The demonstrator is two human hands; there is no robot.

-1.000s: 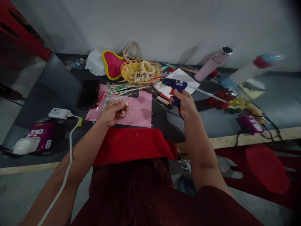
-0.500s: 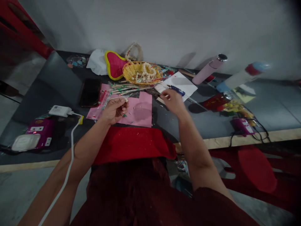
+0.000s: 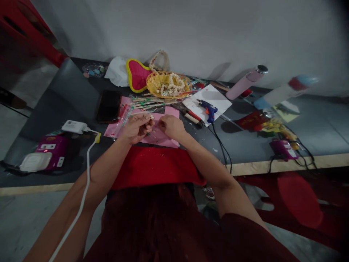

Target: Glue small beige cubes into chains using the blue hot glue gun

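Note:
Above the pink paper (image 3: 171,142), my left hand (image 3: 137,128) pinches a small cream-coloured piece (image 3: 152,117) at its fingertips. The piece is too small to name. My right hand (image 3: 173,127) is close beside it, over the same paper, with fingers curled together. Whatever those fingers hold, if anything, is hidden. To the right of this hand lie pliers (image 3: 193,115) with a red and pale handle. A blue glue gun (image 3: 210,112) rests on a white sheet (image 3: 220,102), its cord running down over the table's front edge.
Behind my hands are thin green-marked sticks (image 3: 147,103) and a yellow basket (image 3: 154,87) holding cream bead-like strings. A phone (image 3: 109,106), a white charger (image 3: 75,127) and a purple power socket (image 3: 53,151) lie left. A pink flask (image 3: 247,82) stands back right. A white cable crosses my left forearm.
My right hand has moved left from beside the glue gun and pliers to my left hand, uncovering those tools. My left hand still pinches the small piece. The view has shifted slightly.

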